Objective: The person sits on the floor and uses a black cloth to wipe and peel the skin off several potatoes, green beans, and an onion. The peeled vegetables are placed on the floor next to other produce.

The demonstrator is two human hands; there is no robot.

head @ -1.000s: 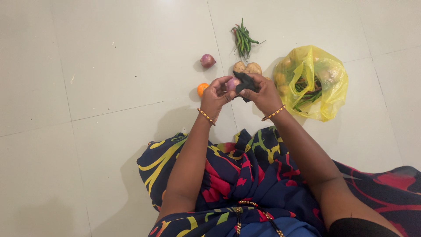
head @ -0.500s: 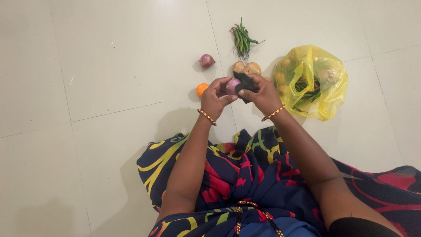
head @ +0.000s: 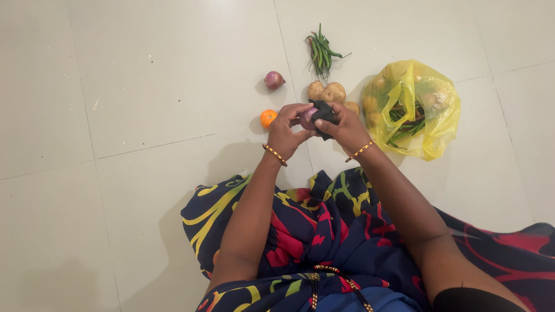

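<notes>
While the left hand (head: 287, 132) is gripping a purple onion (head: 306, 117) above the tiled floor (head: 144, 86), the right hand (head: 347, 128) is pressing a dark cloth (head: 324, 114) on it, wiping seemingly midway, with the second onion (head: 274, 80), tomato (head: 267, 118) and potatoes (head: 326, 91) lying untouched nearby.

Two onions (head: 274, 79), three potatoes (head: 334, 92), one tomato (head: 267, 118), one bag (head: 442, 118)

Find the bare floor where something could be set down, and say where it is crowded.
Free: the floor left of the red onion and tomato. Crowded: the beans, potatoes, yellow bag and both hands.
</notes>
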